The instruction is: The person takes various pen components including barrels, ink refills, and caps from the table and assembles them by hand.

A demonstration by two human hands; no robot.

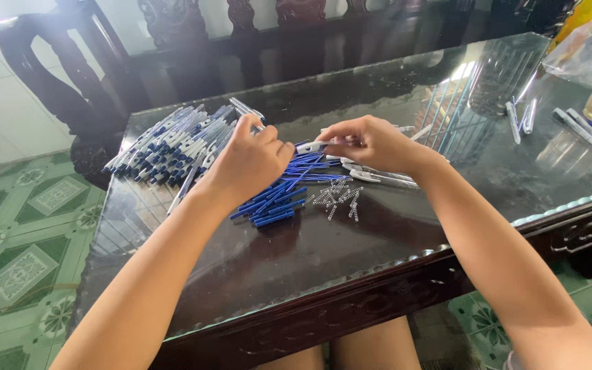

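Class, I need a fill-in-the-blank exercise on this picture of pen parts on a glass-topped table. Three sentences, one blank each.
1. The springs lie on the ___ table.
2. The loose refills below the left hand are ___ in colour.
3. Both hands hold one white pen barrel; the right hand grips its ___ end.

Missing words: glass-topped; blue; right

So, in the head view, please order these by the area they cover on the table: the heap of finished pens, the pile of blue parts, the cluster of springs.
1. heap of finished pens, largest
2. pile of blue parts, partly hidden by the left hand
3. cluster of springs, smallest

The heap lies farther from the camera, so its lead is sure.
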